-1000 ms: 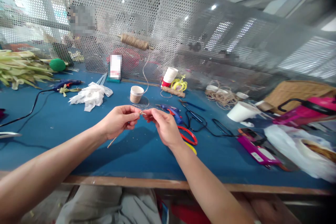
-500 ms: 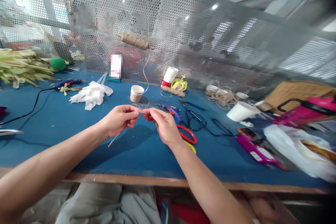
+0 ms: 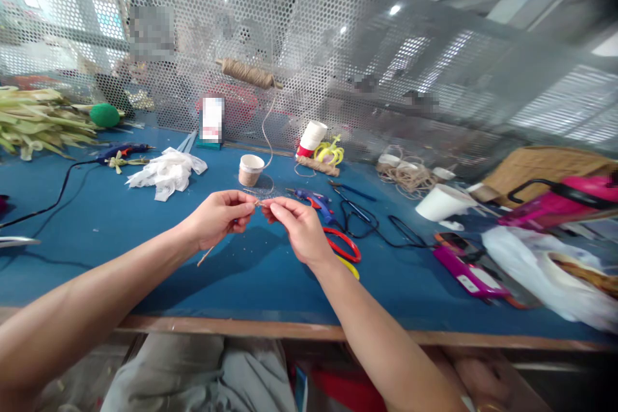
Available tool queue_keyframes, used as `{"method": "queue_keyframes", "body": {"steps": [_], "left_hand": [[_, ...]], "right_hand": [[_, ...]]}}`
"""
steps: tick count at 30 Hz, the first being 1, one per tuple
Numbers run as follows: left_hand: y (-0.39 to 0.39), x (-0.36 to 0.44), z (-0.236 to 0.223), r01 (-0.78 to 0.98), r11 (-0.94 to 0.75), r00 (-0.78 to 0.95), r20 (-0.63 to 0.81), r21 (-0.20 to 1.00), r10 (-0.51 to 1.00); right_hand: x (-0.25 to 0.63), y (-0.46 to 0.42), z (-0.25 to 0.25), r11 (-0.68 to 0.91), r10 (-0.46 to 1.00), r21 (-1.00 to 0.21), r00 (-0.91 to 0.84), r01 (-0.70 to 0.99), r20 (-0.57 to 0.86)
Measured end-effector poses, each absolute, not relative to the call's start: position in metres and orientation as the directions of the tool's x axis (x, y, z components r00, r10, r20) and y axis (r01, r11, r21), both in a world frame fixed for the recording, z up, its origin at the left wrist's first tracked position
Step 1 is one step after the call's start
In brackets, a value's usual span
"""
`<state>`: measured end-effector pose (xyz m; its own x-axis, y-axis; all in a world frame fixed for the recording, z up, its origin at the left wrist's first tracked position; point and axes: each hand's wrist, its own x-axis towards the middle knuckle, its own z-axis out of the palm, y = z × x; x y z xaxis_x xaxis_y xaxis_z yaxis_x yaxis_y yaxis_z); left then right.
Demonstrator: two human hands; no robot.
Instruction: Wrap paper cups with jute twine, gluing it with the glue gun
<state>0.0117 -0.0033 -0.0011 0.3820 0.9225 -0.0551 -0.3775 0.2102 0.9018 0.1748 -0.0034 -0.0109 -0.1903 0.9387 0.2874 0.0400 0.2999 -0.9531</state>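
My left hand (image 3: 226, 217) is closed, thumb against forefinger, on a thin brown twine (image 3: 206, 256) whose loose end hangs below it. My right hand (image 3: 295, 222) pinches the same strand just to the right, and a small knot or twist shows between the fingertips. Both hands hover above the blue tabletop. Right behind them stands a small paper cup (image 3: 251, 170) wrapped in brown twine near its base. A spool of twine (image 3: 248, 73) hangs on the perforated screen, its strand running down beside the cup.
Right of my hands lie a blue glue gun (image 3: 313, 201), red-handled scissors (image 3: 344, 243) and black cords. White crumpled material (image 3: 168, 172), a second glue gun (image 3: 120, 151) and pale husks (image 3: 38, 119) are on the left. A magenta box (image 3: 470, 273) and plastic bag (image 3: 531, 270) lie right.
My hands stay in nearly the same place, still pinching the twine. The fingertips of the right hand have shifted very slightly, and the view has moved a little.
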Motion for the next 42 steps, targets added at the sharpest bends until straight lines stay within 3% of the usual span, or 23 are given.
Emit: {"method": "queue_keyframes", "body": {"steps": [14,33,42], "left_hand": [[-0.0055,0.0132,-0.0021,-0.338,0.176,0.330,-0.059,0.925,0.942],[-0.0081,0.0136,0.0029,-0.353,0.172,0.357,-0.038,0.920,0.933],[-0.0054,0.0141,-0.0024,-0.330,0.143,0.314,-0.035,0.933,0.949]], "right_hand": [[0.1748,-0.0031,-0.0126,0.273,0.945,-0.962,-0.190,0.009,0.266],[0.1760,-0.0024,-0.0117,0.276,0.954,-0.954,-0.152,0.114,0.258],[0.1756,-0.0043,-0.0105,0.300,0.937,-0.951,-0.209,0.075,0.279]]}}
